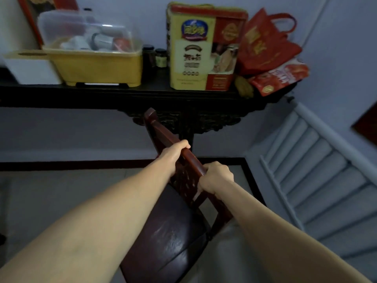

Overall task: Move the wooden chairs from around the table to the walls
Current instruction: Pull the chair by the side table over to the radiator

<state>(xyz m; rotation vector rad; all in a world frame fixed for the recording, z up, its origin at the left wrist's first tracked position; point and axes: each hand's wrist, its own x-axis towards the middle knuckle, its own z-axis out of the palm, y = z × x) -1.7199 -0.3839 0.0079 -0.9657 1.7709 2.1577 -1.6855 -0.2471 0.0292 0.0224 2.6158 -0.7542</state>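
A dark red wooden chair (169, 237) with a glossy rounded seat stands in front of me, its backrest running diagonally from upper left to lower right. My left hand (175, 153) is wrapped over the top rail of the backrest. My right hand (216, 177) grips the same rail a little lower and to the right. The far end of the rail (152, 117) reaches under the edge of a dark console table. The chair's legs are hidden below the seat.
A dark carved console table (122, 94) stands against the wall, loaded with a yellow bin (98, 66), a yellow tin box (202, 50), red bags (267, 43) and jars. A white radiator (318, 170) leans at the right. Tiled floor (51, 190) lies at the left.
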